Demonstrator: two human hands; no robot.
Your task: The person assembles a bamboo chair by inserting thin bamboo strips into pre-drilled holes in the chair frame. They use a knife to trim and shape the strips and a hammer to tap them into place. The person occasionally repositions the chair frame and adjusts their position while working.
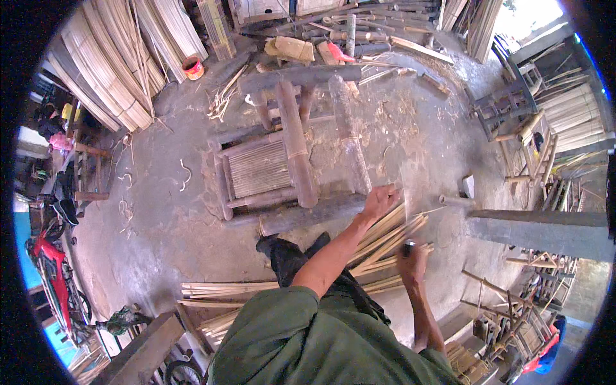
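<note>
My left hand (382, 200) is closed, its fingers curled together above the far end of a bundle of split bamboo strips (378, 242). What it pinches, if anything, is too small to make out. Nearer and to the right, my right hand (412, 262) is wrapped round the handle of a knife, whose shiny metal collar (409, 244) shows at the top of the fist. Its blade is only a pale, motion-blurred streak pointing away from me. More bamboo strips (224, 289) lie on the floor at my left.
Ahead lies a thick bamboo frame with a slatted panel (260, 168). Tall bundles of bamboo slats (102, 64) lean at the far left, by a red bucket (192, 68). A concrete post (539, 224) and bamboo chairs (520, 321) stand right; a red motorbike (54, 273) is left.
</note>
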